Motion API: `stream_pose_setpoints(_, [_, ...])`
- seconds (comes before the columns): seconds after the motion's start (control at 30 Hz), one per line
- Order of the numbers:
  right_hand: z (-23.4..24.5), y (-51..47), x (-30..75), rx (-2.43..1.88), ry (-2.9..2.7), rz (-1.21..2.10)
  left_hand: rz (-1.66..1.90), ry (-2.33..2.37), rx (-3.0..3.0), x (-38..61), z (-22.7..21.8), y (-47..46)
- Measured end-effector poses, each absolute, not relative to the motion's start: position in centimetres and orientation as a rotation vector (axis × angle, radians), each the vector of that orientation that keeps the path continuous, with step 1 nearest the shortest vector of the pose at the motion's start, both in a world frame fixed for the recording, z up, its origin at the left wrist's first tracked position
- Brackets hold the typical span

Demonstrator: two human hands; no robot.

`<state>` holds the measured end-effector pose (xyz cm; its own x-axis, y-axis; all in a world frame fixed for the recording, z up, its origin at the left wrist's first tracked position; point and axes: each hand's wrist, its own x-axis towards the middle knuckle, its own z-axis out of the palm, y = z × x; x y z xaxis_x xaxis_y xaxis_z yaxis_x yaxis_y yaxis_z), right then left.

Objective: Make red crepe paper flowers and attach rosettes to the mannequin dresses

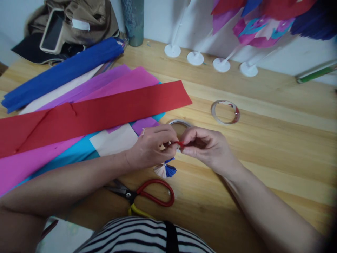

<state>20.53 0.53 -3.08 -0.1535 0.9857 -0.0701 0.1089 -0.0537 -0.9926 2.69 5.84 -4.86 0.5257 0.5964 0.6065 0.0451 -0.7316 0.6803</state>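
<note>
In the head view, the person's left hand [155,146] and right hand [209,149] meet over the middle of the desk [279,151], each with thumb and fingertips pinched together on a small red piece [180,143] held between them. Just behind the hands, a ring-shaped roll [181,122] is partly hidden; another ring [213,114] lies apart from it, farther right. A white-and-blue pleated piece [165,170] lies on the near side of the left hand, and nearer still are scissors [131,196] with one red and one yellow handle. To the left, a long red strip [131,109] lies across pink, purple, blue and white sheets. Four white round bases [172,51] stand along the far edge.
</note>
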Motion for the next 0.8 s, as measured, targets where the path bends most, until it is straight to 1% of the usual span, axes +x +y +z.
stream_pose_setpoints(0.13, [-3.1,0.5,20.5,-1.261,-1.376,1.296,1.223,0.658,2.09,2.6,-4.7,6.0])
stream_pose_setpoints(0.27, [-3.2,0.4,20.5,-1.253,-1.421,1.238,1.122,0.804,1.948,2.6,-4.3,5.9])
stream_pose_setpoints(0.4, [-2.5,-0.2,20.2,-1.196,-1.591,1.044,1.007,0.893,1.766,2.7,-4.3,6.2])
stream_pose_setpoints(0.5, [-1.5,-1.2,19.2,-1.02,-1.837,0.94,0.94,0.947,1.638,2.8,-4.4,6.4])
stream_pose_setpoints(0.57, [-1.1,-2.2,18.0,-0.909,-2.108,0.966,0.903,0.985,1.587,2.8,-4.4,6.4])
stream_pose_setpoints(0.63, [-1.1,-3.3,16.5,-0.866,-2.432,0.922,0.875,1.022,1.559,2.9,-4.2,6.4])
stream_pose_setpoints(0.7, [-1.4,-4.3,15.2,-0.86,-2.654,0.748,0.859,1.044,1.547,3.0,-4.1,6.4])
stream_pose_setpoints(0.8, [-1.9,-5.5,13.7,-0.945,-2.714,0.509,0.862,1.049,1.542,3.0,-4.1,6.4])
